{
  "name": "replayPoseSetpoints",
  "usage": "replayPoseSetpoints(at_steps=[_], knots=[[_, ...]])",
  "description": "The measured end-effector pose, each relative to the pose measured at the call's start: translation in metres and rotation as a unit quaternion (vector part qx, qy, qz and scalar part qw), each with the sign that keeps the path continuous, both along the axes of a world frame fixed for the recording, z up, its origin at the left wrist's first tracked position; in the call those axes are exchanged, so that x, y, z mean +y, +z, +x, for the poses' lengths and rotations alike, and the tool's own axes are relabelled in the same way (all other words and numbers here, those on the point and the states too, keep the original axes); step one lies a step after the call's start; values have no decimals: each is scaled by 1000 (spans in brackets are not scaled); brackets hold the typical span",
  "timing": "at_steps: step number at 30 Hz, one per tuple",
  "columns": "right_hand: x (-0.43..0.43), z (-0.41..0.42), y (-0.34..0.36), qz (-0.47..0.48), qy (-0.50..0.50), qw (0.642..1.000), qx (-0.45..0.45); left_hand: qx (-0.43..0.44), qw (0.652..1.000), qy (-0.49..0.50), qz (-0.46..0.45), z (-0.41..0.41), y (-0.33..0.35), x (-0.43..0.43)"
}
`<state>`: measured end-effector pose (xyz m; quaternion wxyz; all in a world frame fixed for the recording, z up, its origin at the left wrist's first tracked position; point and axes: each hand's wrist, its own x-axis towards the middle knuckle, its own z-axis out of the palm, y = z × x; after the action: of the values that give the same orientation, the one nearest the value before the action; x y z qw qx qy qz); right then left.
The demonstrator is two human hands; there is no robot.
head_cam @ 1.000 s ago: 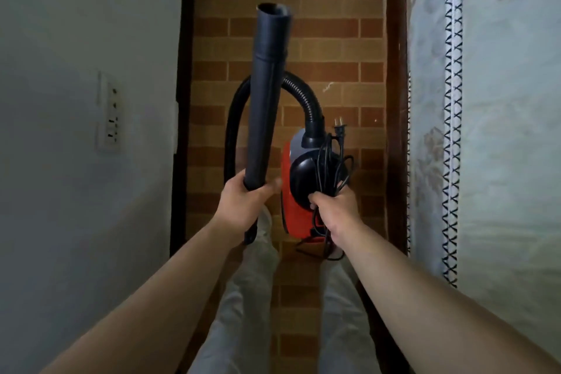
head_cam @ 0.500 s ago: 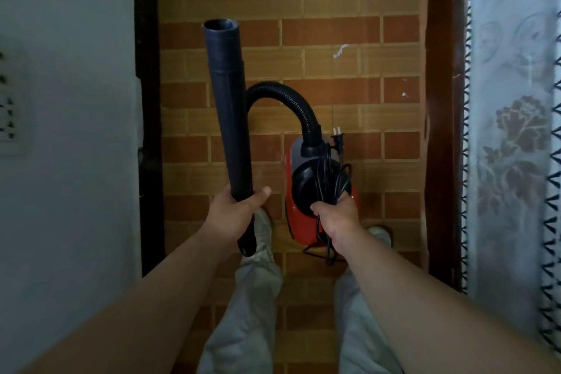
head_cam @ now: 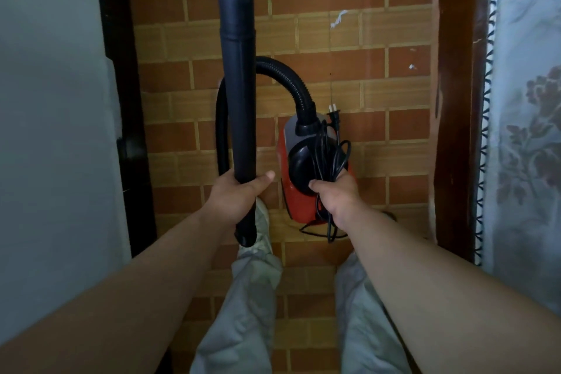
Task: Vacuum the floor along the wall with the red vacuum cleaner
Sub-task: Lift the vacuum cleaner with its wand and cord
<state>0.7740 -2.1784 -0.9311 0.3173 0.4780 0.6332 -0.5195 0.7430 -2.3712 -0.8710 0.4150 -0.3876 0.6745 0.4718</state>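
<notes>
The red vacuum cleaner (head_cam: pixel 299 200) hangs above the brick-patterned floor (head_cam: pixel 394 130), carried by my right hand (head_cam: pixel 335 194), which grips its black top handle together with the bundled black power cord (head_cam: pixel 329 152). The cord's plug (head_cam: pixel 334 112) sticks out unplugged beside the body. A ribbed black hose (head_cam: pixel 288 76) arcs from the body to the long black tube (head_cam: pixel 238 85). My left hand (head_cam: pixel 239 196) is closed around the tube's lower part, and its open mouth points away from me.
A pale wall (head_cam: pixel 51 130) with a dark skirting strip (head_cam: pixel 127 100) runs along the left. A dark wooden frame (head_cam: pixel 455 100) and a patterned curtain (head_cam: pixel 528 100) line the right. Small white scraps (head_cam: pixel 338 18) lie on the floor ahead. My legs and a shoe are below.
The view has shifted along the corridor: the wall socket on the left has slid out of sight and the curtain has moved right. Both hands keep the same grips on tube and vacuum.
</notes>
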Motion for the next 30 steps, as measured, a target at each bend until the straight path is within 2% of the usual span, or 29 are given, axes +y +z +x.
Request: replayPoseSetpoints(at_steps=[8,18,23,26,30], knots=[[2,-6,-4,15,-12,1000,16,9,1000,-4,5,-6,-9,16],[29,14,4,62,-55,997,-9,80,993,-84,11,-24,-29,39],[42,24,11,50,-46,998,1,78,980,-180,-31,-30,-56,50],[42,27,15,28,-29,999,25,63,955,-280,-67,-32,-67,55],[37,29,19,-5,-25,999,38,58,925,-366,-81,-34,-79,55]])
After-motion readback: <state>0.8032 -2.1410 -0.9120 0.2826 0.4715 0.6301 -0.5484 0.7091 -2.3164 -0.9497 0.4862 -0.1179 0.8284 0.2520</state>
